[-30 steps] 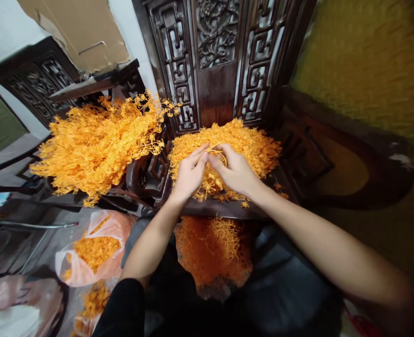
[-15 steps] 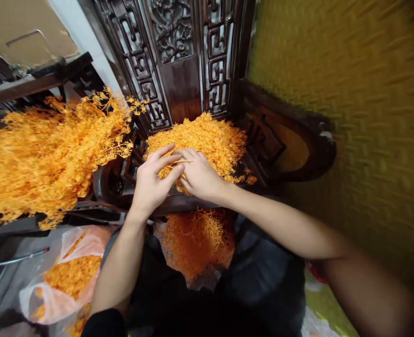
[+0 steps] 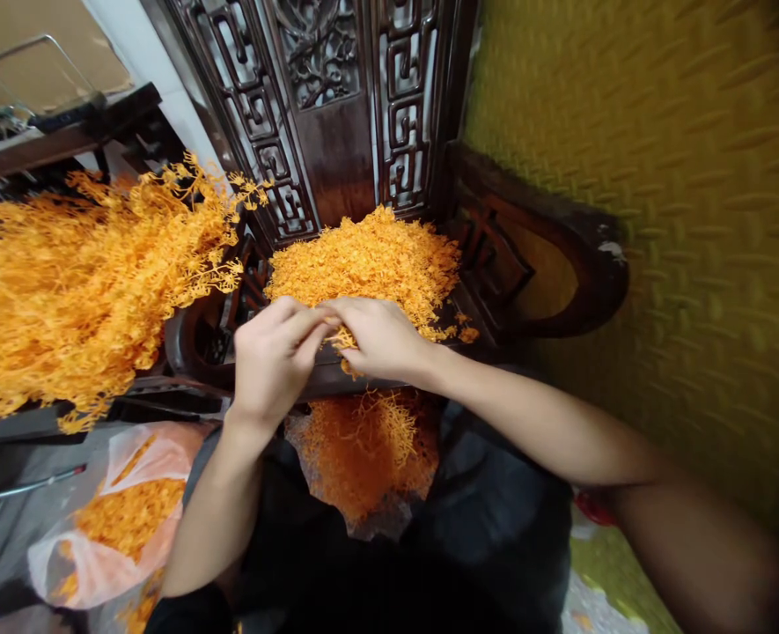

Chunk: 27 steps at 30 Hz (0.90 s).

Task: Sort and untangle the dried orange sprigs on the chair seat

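Beyond the fingers rises a carved dark-wood chair back (image 3: 336, 150); right of them, a curved armrest (image 3: 600, 273) stands before yellow diamond-patterned sheeting (image 3: 659, 176). Gray flooring (image 3: 6, 449) shows at lower left, under uneven light.

Black top (image 3: 363, 590), black left sleeve (image 3: 187, 609) ending near the elbow, dark grey trousers (image 3: 495, 493), bare forearms (image 3: 521, 409), bare fingers (image 3: 297, 326)

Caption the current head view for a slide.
Two bare hands pinch a small orange piece before a heap of orange, frilly sprigs on a dark, carved wooden chair.
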Tool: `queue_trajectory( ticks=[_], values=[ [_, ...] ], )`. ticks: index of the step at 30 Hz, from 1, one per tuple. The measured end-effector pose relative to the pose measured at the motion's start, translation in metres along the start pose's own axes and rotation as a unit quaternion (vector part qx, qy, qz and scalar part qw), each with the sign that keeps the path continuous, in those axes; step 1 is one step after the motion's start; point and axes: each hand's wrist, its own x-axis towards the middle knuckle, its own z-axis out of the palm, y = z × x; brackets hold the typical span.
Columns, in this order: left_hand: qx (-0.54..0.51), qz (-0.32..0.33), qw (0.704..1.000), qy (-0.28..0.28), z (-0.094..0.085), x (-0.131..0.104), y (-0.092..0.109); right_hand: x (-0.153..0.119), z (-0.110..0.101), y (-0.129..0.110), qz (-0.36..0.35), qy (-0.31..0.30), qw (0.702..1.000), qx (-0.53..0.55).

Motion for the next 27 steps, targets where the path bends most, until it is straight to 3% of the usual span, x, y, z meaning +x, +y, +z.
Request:
queue_trajectory(
  ticks=[3,5,8,11,13,17,19,21,24,25,27],
  values=[
    [-0.147,-0.094,0.965,0.194,0.008,0.005,0.0,0.001,-0.002,-0.01,-0.008,-0.012,0.999,0.046],
    [-0.237,-0.152,0.924,0.258,0.014,0.01,-0.003,0.003,-0.002,-0.014,-0.014,-0.009,0.996,0.089],
    [-0.291,-0.209,0.893,0.273,0.024,0.017,-0.014,0.006,-0.003,-0.009,0.027,-0.056,0.975,0.215],
    [-0.284,-0.242,0.891,0.259,0.035,0.018,-0.033,0.011,-0.005,0.006,0.091,-0.161,0.903,0.388],
    [-0.275,-0.254,0.899,0.227,0.04,0.016,-0.048,0.014,-0.005,0.018,0.113,-0.198,0.866,0.444],
    [-0.199,-0.248,0.94,0.125,0.034,0.011,-0.064,0.017,-0.003,0.033,0.189,-0.207,0.853,0.44],
    [-0.097,-0.18,0.971,0.127,0.024,0.008,-0.058,0.016,-0.003,0.037,0.218,-0.202,0.847,0.441],
    [-0.004,-0.056,0.994,0.098,0.013,0.004,-0.044,0.014,-0.005,0.039,0.222,-0.195,0.843,0.449],
    [0.03,0.119,0.988,-0.091,0.006,-0.001,-0.021,0.01,-0.009,0.039,0.193,-0.229,0.853,0.427],
    [0.027,0.145,0.977,-0.153,0.007,-0.003,-0.016,0.009,-0.011,0.039,0.18,-0.255,0.853,0.418],
    [0.032,0.136,0.961,-0.238,0.012,-0.006,-0.012,0.008,-0.016,0.039,0.164,-0.312,0.84,0.412]
  ],
)
